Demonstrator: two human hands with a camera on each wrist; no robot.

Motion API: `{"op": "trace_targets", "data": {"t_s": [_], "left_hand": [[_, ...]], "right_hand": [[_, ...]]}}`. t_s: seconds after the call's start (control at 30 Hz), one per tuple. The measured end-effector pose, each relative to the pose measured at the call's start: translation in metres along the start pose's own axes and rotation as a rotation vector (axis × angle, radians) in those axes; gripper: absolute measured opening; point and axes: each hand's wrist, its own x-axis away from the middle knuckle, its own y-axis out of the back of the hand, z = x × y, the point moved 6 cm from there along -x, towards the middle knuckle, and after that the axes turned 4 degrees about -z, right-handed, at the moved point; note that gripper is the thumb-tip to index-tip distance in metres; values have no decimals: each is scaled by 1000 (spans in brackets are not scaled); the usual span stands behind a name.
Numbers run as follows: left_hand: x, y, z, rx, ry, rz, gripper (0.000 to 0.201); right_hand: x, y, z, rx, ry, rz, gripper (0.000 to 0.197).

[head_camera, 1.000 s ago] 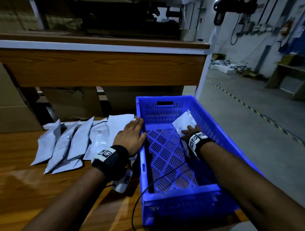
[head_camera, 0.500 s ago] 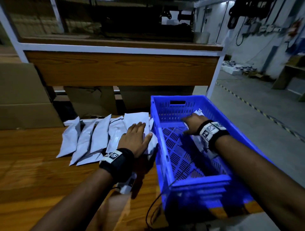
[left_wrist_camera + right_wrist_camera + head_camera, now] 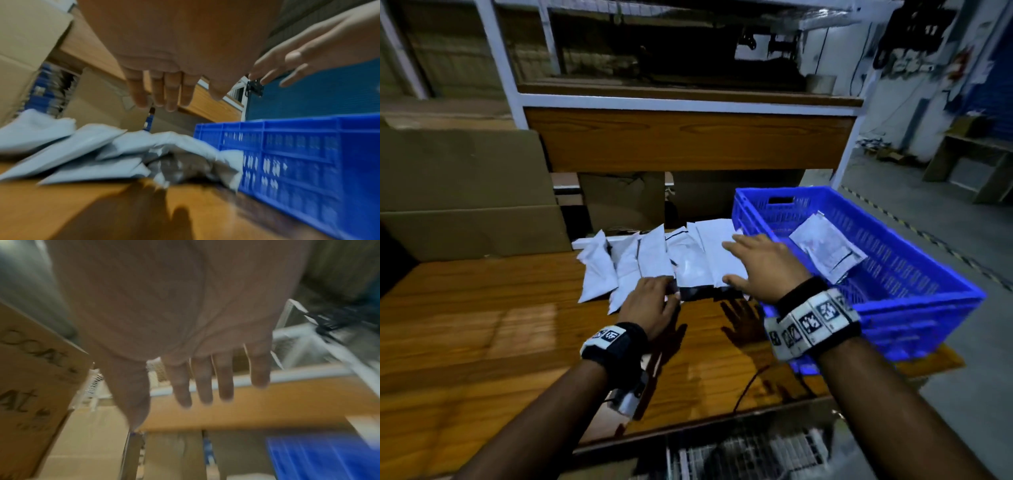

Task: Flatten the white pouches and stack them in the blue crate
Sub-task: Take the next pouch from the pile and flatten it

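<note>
Several white pouches (image 3: 654, 260) lie in an overlapping row on the wooden table (image 3: 482, 325), left of the blue crate (image 3: 914, 294). One white pouch (image 3: 825, 250) leans against the crate's right inner wall. My left hand (image 3: 650, 301) hovers with straight fingers over the near ends of the pouches (image 3: 115, 152), holding nothing. My right hand (image 3: 760, 263) is spread flat in the air above the pouch nearest the crate (image 3: 298, 155). The right wrist view is blurred and shows only my right hand's straight fingers (image 3: 203, 386), empty.
Cardboard boxes (image 3: 465, 192) stand behind the table at the left. A wooden shelf (image 3: 688, 140) in a white frame rises behind the pouches. The crate overhangs the table's right end, and a black cable (image 3: 750, 387) runs across the near edge.
My right hand has come out of the crate, leaving the pouch inside, and moved left over the row. My left hand slid back to the pouches' near ends. The head camera turned left.
</note>
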Motion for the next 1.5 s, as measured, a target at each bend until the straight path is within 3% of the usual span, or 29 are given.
{"op": "trace_targets", "data": {"t_s": [0.2, 0.43, 0.57, 0.7, 0.83, 1.03, 1.13, 1.27, 1.33, 1.4, 1.5], "left_hand": [[22, -16, 11, -140, -142, 90, 47], [-8, -34, 38, -371, -11, 207, 41], [-20, -54, 50, -386, 3, 232, 54], [-33, -47, 47, -337, 39, 41, 50], [-32, -7, 30, -205, 2, -201, 42], [30, 68, 12, 305, -35, -547, 37], [76, 87, 17, 468, 90, -639, 37], [126, 58, 48, 915, 384, -552, 40], [149, 32, 67, 1005, 513, -520, 39], [167, 8, 86, 971, 610, -460, 38], [183, -17, 99, 563, 619, -231, 35]], "right_hand": [[42, -83, 40, -159, -189, 68, 67], [63, -129, 68, -280, -180, 131, 65], [76, -140, 70, -335, -143, 122, 63], [84, -149, 62, -332, -113, 152, 64], [80, -147, 53, -382, -116, 65, 63], [56, -124, 66, -445, -52, -131, 78], [48, -117, 79, -402, -4, -165, 100], [47, -123, 99, -338, 99, -196, 109], [53, -133, 108, -333, 144, -172, 104], [61, -149, 116, -317, 186, -113, 95], [78, -180, 122, -259, 270, 34, 77]]}}
